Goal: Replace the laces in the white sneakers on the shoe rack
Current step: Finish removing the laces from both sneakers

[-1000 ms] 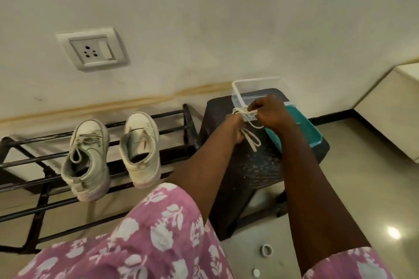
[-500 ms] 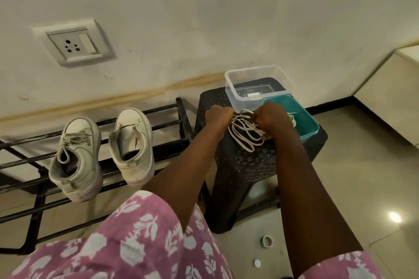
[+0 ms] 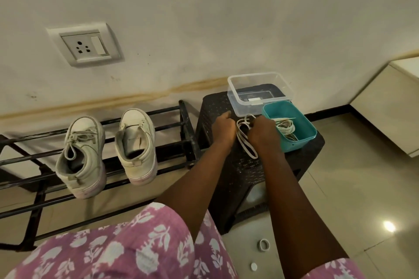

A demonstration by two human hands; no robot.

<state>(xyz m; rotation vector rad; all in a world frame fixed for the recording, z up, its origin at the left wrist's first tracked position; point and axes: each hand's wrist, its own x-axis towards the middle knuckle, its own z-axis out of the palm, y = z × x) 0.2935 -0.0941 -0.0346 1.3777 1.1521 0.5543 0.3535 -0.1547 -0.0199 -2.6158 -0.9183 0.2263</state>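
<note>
Lap: pink flowered cloth (image 3: 113,251) filled the near edge.
Floor: a small ring (image 3: 263,244) and a white cap (image 3: 254,266) lay beside the stool's foot.
Right hand (image 3: 263,131): fingers curled round the top of a looped white lace (image 3: 246,142).
Left hand (image 3: 223,128): fingers curled under, touching the same lace; could not tell whether they pinched it.
Change: a second earlier both hands held the lace raised over the tubs; it had since come down, and its loops lay on the black stool (image 3: 249,172).
Teal tub (image 3: 301,138): on the stool just right of the right hand, more laces (image 3: 286,128) coiled inside.
Clear box (image 3: 233,88): behind the teal tub, against the wall.
Sneakers: both on the shoe rack (image 3: 167,124), left of the stool; the left sneaker (image 3: 81,156) was laced, the right sneaker (image 3: 138,145) showed no lace.
Reading: a lace was probably picked and was being sorted; threading into the bare sneaker not yet begun.
</note>
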